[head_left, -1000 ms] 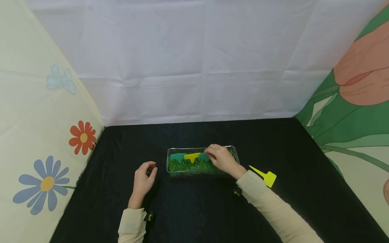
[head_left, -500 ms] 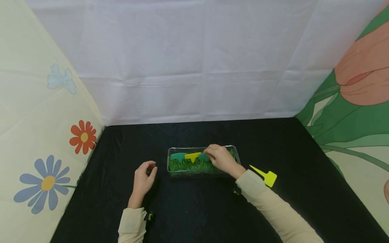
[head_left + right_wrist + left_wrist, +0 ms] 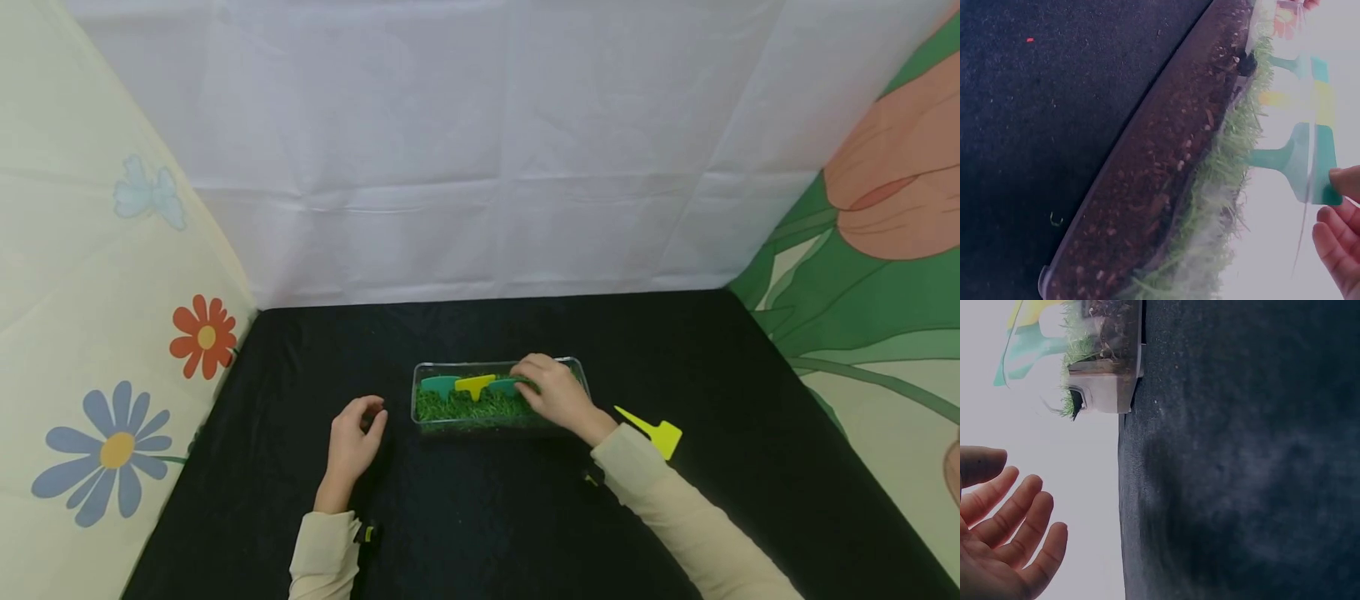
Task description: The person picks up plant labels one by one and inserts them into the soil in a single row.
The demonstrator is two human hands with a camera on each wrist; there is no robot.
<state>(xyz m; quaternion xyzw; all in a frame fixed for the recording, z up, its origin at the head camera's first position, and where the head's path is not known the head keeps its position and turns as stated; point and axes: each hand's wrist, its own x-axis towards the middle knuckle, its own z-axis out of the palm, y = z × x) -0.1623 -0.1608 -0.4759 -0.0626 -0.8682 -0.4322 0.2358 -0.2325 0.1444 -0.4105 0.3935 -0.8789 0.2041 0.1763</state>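
A clear plastic planter box (image 3: 415, 400) of dark soil and green grass (image 3: 480, 410) stands on a black cloth. Three T-shaped plant labels are stuck upright in the grass: a teal one (image 3: 440, 386) at left, a yellow one (image 3: 474, 386) in the middle, another teal one (image 3: 1313, 164) at right. My right hand (image 3: 557, 390) is at the right teal label. In the right wrist view its thumb touches that label's outer corner, and the fingers are parted from the thumb. Left of the box, my left hand (image 3: 356, 442) rests with fingers loosely bent, holding nothing.
A bright yellow plant label (image 3: 662, 437) lies on the black cloth (image 3: 465, 517) right of the box, beside my right sleeve. A white sheet (image 3: 495, 167) hangs behind the table. Flower-printed panels stand at left and right.
My right hand has shifted slightly right, its fingers and thumb parting, and more of the right teal label shows. The left hand has stayed in place.
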